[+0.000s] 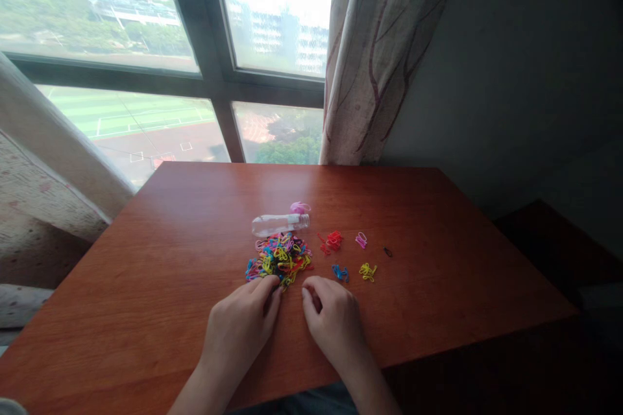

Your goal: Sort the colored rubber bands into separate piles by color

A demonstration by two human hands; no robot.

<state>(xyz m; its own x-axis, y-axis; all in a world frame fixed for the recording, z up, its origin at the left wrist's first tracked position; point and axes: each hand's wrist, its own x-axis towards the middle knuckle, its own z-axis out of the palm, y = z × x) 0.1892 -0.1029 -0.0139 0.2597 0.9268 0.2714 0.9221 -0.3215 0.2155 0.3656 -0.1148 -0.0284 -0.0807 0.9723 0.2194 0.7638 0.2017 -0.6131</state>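
Observation:
A mixed heap of small coloured safety pins (pixel 280 255) lies in front of me, in yellow, blue, pink, red and black. My left hand (pixel 246 311) is closed at the heap's near edge, thumb and fingers pressed together against the pins; what lies between the fingertips is hidden. Just right of the heap, my right hand (pixel 333 314) rests curled on the table, thumb near the forefinger; anything inside it is hidden. Beyond it are small groups of red pins (pixel 333 241), blue pins (pixel 341 273), yellow pins (pixel 368 272) and pink pins (pixel 361 240), plus one black pin (pixel 388 251).
A clear plastic bottle (pixel 272 225) lies on its side behind the heap, with a pink bundle (pixel 299 207) by its neck. The brown wooden table (pixel 146 285) reaches to the window (pixel 221 87). A curtain (pixel 374 58) hangs at its back edge.

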